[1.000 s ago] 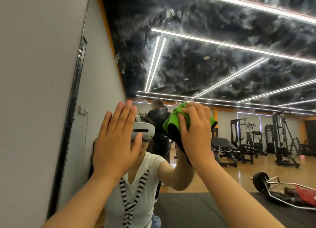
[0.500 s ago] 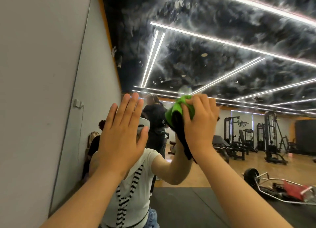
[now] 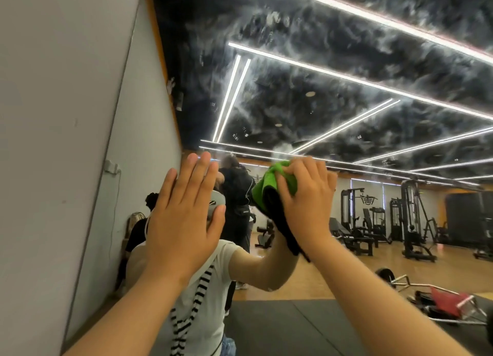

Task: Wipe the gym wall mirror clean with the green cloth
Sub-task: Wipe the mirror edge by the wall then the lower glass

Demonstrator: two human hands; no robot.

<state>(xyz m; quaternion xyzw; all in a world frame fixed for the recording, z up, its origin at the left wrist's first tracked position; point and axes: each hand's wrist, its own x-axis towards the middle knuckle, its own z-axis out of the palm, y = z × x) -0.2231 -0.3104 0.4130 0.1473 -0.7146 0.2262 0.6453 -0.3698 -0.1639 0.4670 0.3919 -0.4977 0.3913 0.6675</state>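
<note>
My right hand (image 3: 304, 209) is closed over the bunched green cloth (image 3: 274, 187), pressing it flat against the mirror (image 3: 346, 115) at about head height, with a dark part of the cloth trailing below my palm. My left hand (image 3: 184, 222) holds nothing; its fingers are spread and straight, and it looks to rest palm-first on the glass just beside the mirror's left edge, where the grey wall (image 3: 53, 115) begins. The two hands are apart, level with each other. The glass above me is thick with pale swirls and smears, so I judge most of the wiping is yet to be done. My worry is the bare left palm: skin on glass would likely leave a fresh print on a patch I then have to redo. The cloth is wadded, so only a small face touches, and it could just push the haze round rather than lift it. The dangling dark part might drag a streak. Reaching higher, I may lose pressure and skip over spots
</note>
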